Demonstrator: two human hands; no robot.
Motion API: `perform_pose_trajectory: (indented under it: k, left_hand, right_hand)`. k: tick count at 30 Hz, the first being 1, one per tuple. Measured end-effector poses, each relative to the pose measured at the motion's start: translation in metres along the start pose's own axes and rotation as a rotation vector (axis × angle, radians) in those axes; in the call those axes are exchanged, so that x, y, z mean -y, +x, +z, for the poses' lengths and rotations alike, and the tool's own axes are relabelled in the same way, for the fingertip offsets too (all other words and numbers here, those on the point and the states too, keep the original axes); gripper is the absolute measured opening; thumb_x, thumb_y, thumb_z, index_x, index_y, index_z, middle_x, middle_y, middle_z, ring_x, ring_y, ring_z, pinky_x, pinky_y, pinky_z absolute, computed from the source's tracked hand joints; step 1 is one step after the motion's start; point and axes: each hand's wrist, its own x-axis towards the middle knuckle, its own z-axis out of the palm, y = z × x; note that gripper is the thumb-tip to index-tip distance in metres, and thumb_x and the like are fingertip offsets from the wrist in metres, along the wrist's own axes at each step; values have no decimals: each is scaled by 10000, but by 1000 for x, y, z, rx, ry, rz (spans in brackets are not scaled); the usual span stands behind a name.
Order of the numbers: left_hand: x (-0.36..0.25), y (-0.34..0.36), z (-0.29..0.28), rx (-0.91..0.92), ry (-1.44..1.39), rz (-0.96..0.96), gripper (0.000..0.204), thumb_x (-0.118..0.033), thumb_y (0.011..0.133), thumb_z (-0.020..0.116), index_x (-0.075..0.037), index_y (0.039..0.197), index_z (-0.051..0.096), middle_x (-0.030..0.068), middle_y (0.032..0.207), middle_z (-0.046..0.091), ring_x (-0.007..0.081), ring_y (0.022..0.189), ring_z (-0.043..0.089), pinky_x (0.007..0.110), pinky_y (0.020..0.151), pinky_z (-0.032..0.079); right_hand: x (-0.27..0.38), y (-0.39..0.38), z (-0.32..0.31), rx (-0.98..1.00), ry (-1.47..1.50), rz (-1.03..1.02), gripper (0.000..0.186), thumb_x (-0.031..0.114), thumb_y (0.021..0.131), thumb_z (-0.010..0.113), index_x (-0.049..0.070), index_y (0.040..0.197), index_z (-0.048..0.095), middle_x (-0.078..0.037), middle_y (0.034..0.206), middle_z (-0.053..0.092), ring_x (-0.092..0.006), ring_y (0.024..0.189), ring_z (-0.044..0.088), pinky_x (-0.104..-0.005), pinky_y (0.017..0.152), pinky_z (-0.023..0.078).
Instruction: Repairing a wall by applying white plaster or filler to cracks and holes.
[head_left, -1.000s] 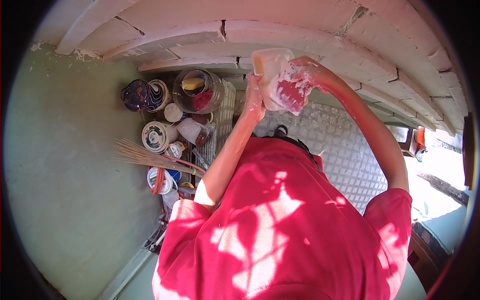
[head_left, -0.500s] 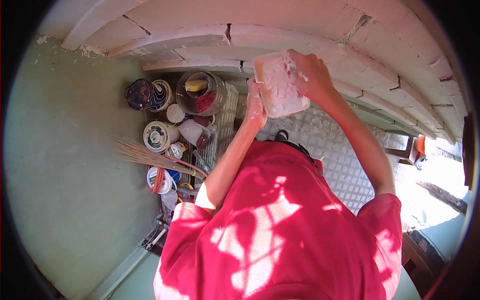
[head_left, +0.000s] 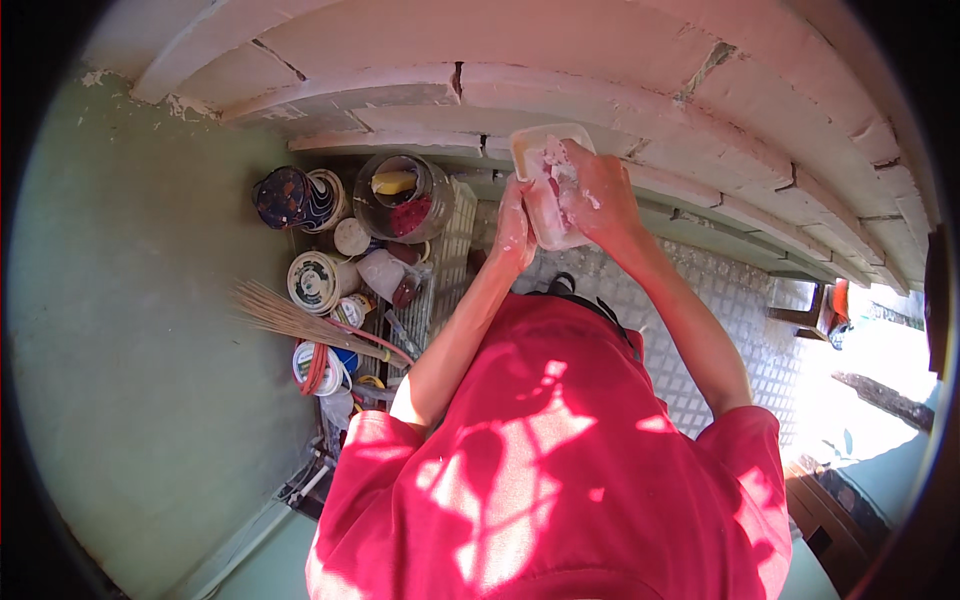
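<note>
A rectangular translucent plastic tub, tilted toward me, is held up in front of my chest. White paste smears its inside. My left hand is closed on the tub's left side, with white specks on its skin. Over the tub's right part, my right hand reaches in with curled fingers against the paste. White paste coats those fingers too. Whether they pinch anything besides paste is hidden.
Close overhead run pinkish-white beams with cracks. At left, by a green wall, stand paint buckets, a clear round container with a yellow piece and red material, and a stick broom. Tiled floor lies below.
My right hand has moved left and down, deeper over the tub, its fingers now in the paste. The tub sits slightly lower and is turned a little.
</note>
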Motion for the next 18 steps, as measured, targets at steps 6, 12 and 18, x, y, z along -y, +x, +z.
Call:
perform_pose_trajectory:
  k: [6,12,18]
  left_hand:
    - [1,-3,3,58,-24,13,412,-329,973,408,-109,1321,423,59,1218,554,181,1102,568,343,944,481]
    - [3,-8,7,41,-49,41,461,-264,912,465,-33,1310,460,94,1207,598,220,1101,595,364,978,472]
    - [1,-19,8,29,-39,-5,377,-296,961,430,-89,1274,463,67,1198,563,187,1100,570,354,949,478]
  right_hand:
    - [-21,-4,7,-42,290,55,293,146,756,601,47,1028,647,-216,878,674,-435,848,639,-465,757,520]
    - [-50,-9,27,-139,414,137,327,153,767,618,18,1062,654,-181,945,696,-332,886,676,-397,813,512]
    - [-62,-13,2,-87,620,143,328,121,771,621,-16,1068,644,-167,954,699,-280,864,675,-366,813,504]
